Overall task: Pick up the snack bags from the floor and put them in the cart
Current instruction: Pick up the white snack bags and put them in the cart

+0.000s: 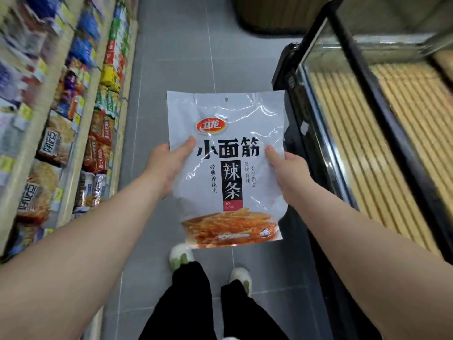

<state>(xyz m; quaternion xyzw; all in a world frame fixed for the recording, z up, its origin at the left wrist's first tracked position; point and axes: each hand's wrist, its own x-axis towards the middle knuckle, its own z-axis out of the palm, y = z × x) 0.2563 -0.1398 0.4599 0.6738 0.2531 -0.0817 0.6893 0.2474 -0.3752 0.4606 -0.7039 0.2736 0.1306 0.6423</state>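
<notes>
A white snack bag (228, 114) with black Chinese lettering and a picture of orange spicy strips is held upright in front of me, above the grey floor. My left hand (166, 163) grips its left edge, thumb on the front. My right hand (289, 173) grips its right edge the same way. No cart is in view.
Shelves (73, 133) packed with snack packets run along the left. A black-framed glass-topped freezer case (348, 133) with slatted wood inside stands on the right. The grey tiled aisle floor (176, 52) stretches ahead. My legs and white shoes (181, 256) are below the bag.
</notes>
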